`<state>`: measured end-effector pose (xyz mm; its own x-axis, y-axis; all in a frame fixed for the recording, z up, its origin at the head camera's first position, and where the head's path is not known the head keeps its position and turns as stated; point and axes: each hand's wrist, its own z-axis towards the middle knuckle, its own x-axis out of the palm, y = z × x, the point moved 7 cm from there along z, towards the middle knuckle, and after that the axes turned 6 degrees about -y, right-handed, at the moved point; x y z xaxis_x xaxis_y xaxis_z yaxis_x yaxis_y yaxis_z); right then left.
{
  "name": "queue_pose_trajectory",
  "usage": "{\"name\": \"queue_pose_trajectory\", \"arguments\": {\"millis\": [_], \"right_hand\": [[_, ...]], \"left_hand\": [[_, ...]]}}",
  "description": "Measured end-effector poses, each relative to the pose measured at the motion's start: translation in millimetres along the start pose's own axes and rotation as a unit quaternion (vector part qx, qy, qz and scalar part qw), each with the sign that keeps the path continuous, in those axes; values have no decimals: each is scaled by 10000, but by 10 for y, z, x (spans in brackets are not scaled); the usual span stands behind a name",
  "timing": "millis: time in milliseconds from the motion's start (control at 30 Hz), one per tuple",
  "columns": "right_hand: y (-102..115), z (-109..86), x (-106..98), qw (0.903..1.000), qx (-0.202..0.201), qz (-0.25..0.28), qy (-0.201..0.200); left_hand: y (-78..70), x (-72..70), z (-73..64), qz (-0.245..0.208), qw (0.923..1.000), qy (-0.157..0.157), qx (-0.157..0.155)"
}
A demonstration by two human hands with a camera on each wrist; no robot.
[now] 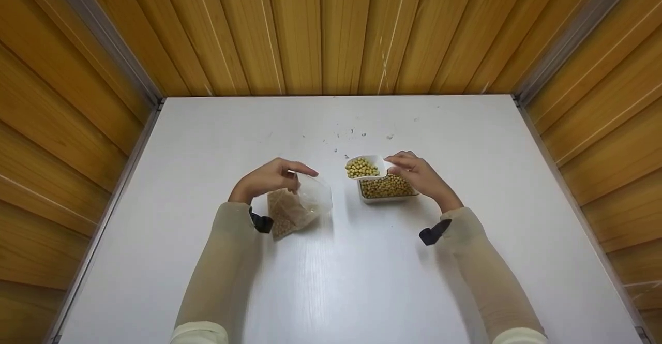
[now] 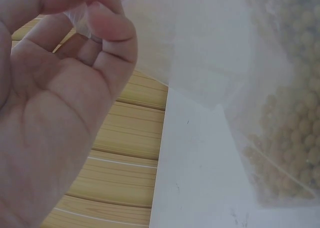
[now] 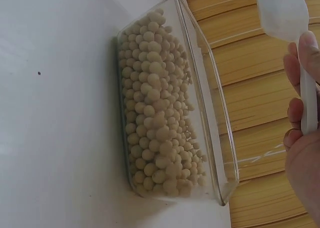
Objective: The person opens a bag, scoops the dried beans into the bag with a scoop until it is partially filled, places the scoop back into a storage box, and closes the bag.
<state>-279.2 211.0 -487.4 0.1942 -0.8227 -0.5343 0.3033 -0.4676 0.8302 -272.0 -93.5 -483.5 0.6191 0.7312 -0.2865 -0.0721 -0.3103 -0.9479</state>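
My right hand [image 1: 421, 176] grips the handle of a white scoop [image 3: 284, 12], which carries a load of round yellowish beans [image 1: 361, 167] in the head view. Below it, a clear rectangular container [image 3: 212, 102] holds more of these beans [image 3: 155, 107]. On the left, my left hand [image 1: 266, 179] pinches the upper edge of a clear plastic bag [image 2: 200, 47]. Beans [image 2: 295, 143] lie in the bag's lower part, and its upper part stands slack toward the scoop. The scoop's bowl hangs left of my right hand, over the container's far left edge.
Both items stand on a white table [image 1: 331, 282]. Small dark specks [image 1: 351, 131] are scattered beyond the scoop. Wood-panelled walls [image 1: 341, 33] close off the back and both sides. A black wrist mount [image 1: 434, 232] sits on each forearm.
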Motion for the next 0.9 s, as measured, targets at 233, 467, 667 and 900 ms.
{"name": "queue_pose_trajectory", "arguments": {"millis": [233, 467, 667, 900], "right_hand": [[365, -50, 62, 9994, 15, 60, 340], [432, -43, 120, 9991, -127, 150, 371], [431, -33, 210, 9987, -156, 180, 444], [472, -29, 306, 9985, -161, 239, 472]], "left_hand": [[14, -1, 18, 44, 10000, 21, 14], [6, -1, 23, 32, 10000, 11, 7], [8, 3, 22, 56, 10000, -17, 49], [13, 15, 23, 85, 9999, -46, 30]]}}
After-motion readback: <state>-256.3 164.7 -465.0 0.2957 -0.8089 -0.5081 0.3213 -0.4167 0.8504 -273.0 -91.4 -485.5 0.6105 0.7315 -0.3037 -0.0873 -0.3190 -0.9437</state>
